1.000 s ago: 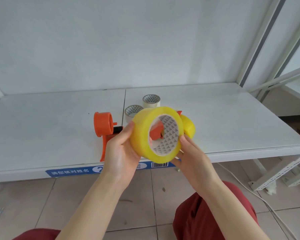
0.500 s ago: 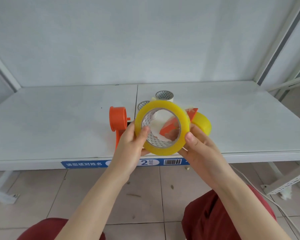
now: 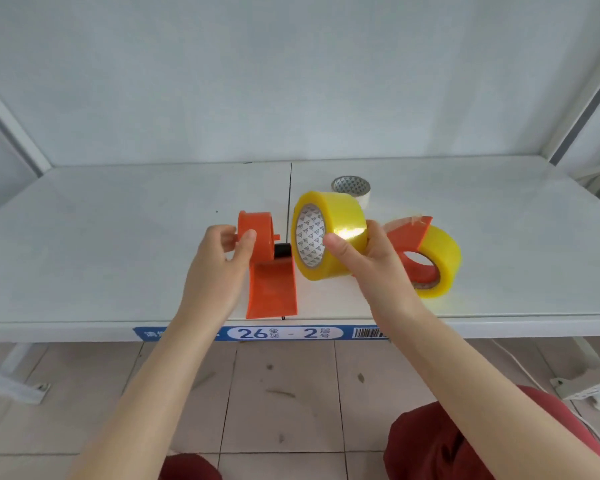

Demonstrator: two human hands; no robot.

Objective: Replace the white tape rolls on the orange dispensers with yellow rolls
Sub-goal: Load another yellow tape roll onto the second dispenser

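Mid-frame, my left hand [image 3: 222, 261] grips the bare dispenser [image 3: 271, 289], likely to steady it; my right hand [image 3: 369, 263] clasps a yellow roll [image 3: 340, 216], core facing the hub [image 3: 261, 225].

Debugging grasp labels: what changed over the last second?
The left hand let go of the yellow roll and moved left to grip the hub of the empty orange dispenser. The right hand alone now holds the roll, turned so its core faces left toward that hub. Unchanged: the loaded dispenser and a white roll stay on the table.
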